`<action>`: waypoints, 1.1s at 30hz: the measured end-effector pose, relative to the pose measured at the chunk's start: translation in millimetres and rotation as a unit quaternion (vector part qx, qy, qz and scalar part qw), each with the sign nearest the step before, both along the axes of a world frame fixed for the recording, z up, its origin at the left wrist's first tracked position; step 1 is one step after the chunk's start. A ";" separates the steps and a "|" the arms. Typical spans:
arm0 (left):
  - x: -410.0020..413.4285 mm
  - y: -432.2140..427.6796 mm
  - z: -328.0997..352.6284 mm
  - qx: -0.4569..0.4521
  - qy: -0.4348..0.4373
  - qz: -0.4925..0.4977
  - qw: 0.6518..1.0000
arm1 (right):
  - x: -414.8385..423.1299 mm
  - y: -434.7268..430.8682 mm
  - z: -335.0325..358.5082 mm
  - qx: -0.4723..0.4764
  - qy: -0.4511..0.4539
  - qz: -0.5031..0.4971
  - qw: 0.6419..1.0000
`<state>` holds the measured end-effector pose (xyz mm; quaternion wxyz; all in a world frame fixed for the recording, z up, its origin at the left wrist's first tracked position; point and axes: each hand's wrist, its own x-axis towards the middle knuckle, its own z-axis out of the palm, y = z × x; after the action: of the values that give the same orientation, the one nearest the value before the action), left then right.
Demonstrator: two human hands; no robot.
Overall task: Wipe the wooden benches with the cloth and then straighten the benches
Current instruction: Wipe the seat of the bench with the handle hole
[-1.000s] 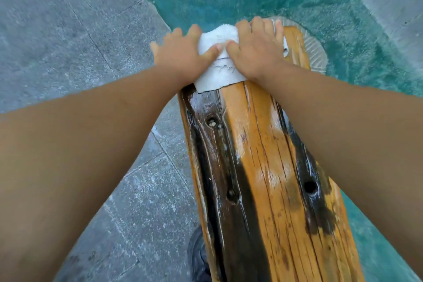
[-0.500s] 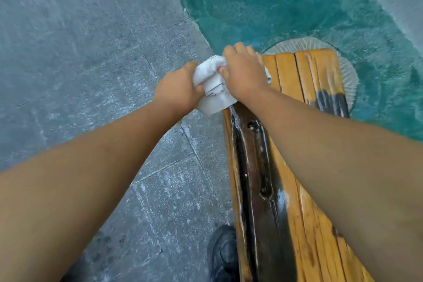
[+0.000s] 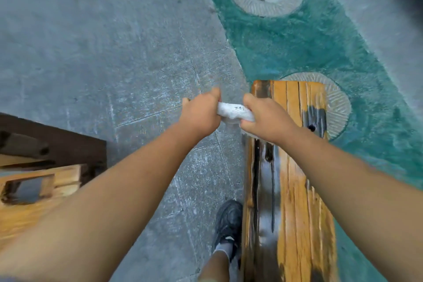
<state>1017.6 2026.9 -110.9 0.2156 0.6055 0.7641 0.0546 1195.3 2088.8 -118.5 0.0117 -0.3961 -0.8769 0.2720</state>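
Evidently the white cloth (image 3: 234,111) is off the wood for the moment; it is bunched into a short roll between the left hand (image 3: 201,118) and the right hand (image 3: 266,121), each fist clamped on one end, held just beside the left edge of the wooden bench (image 3: 297,190) and over the grey paving (image 3: 114,52). Held to the side like that, it looks like wringing, so that any water would fall on the paving and not back on the seat; that is a judgement, since no drip shows. The dark wet streaks along the planks suggest a seat already gone over; the far end, in the middle right of the frame, rests across a ribbed stone disc (image 3: 341,107).

The fingers (image 3: 246,126) are mostly tucked under the backs of the hands; they are curled tight round the cloth, but which way each wrist turns cannot be made out. A second bench (image 3: 34,190) is cut off at the left edge of the frame, its length and angle unknown; whether it has been wiped I cannot tell. A dark shoe (image 3: 229,220) stands just beside the near bench at the lower middle; the other foot is out of view. The teal ground (image 3: 309,48) may be water or painted surface; the blur does not settle it. A dark smear fills the upper right corner, unidentifiable.
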 end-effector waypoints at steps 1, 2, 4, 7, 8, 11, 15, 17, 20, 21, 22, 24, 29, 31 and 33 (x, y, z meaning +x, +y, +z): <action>8.0 -17.3 14.4 0.010 -0.019 0.012 1.000 | 6.4 -15.4 18.3 0.002 0.009 -0.014 1.000; 16.0 -33.2 29.5 0.019 -0.046 0.017 0.999 | 14.5 -31.7 36.1 0.004 0.018 -0.039 0.999; 31.6 -64.1 57.6 0.025 -0.081 0.001 0.996 | 32.7 -66.5 67.4 0.002 0.020 -0.079 0.997; 56.8 -111.9 109.1 0.016 -0.069 -0.060 0.996 | 65.8 -123.8 115.0 0.011 -0.005 -0.104 0.995; 62.5 -123.2 124.4 0.014 -0.061 -0.073 0.995 | 73.7 -136.1 128.1 0.025 -0.013 -0.107 0.994; 82.1 -179.8 189.2 0.024 -0.035 -0.084 0.996 | 97.2 -192.7 188.7 0.090 -0.036 -0.103 0.990; 87.3 -243.0 245.1 0.048 -0.020 -0.064 0.997 | 97.5 -241.4 246.6 0.127 -0.065 -0.104 0.984; 81.1 -280.5 268.0 0.058 -0.017 -0.054 0.997 | 88.0 -267.3 271.0 0.140 -0.089 -0.077 0.983; 61.8 -323.8 287.4 0.052 -0.049 -0.019 0.997 | 68.3 -293.9 289.8 0.149 -0.091 -0.052 0.983; 52.4 -337.1 290.1 0.043 -0.062 -0.011 0.997 | 59.5 -303.3 292.4 0.145 -0.091 -0.046 0.984; 42.7 -349.1 291.7 0.037 -0.066 -0.005 0.997 | 50.5 -312.1 293.0 0.141 -0.092 -0.040 0.985; 13.9 -368.5 293.1 0.025 -0.048 0.002 0.999 | 20.6 -324.1 292.4 0.132 -0.087 -0.007 0.987; -74.2 -403.9 274.2 -0.040 -0.001 0.052 0.998 | -81.0 -333.5 278.8 0.070 -0.102 0.099 0.987; -113.0 -420.6 263.3 -0.054 -0.006 0.090 0.995 | -131.9 -335.5 272.0 0.046 -0.111 0.139 0.983; -149.9 -439.7 253.8 -0.060 -0.014 0.126 0.990 | -181.8 -342.0 265.1 0.021 -0.114 0.184 0.976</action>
<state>867.7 1587.2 142.9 0.2536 0.4892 0.8333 0.0434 1013.5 1746.8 146.6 -0.1305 -0.2556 -0.9359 0.2041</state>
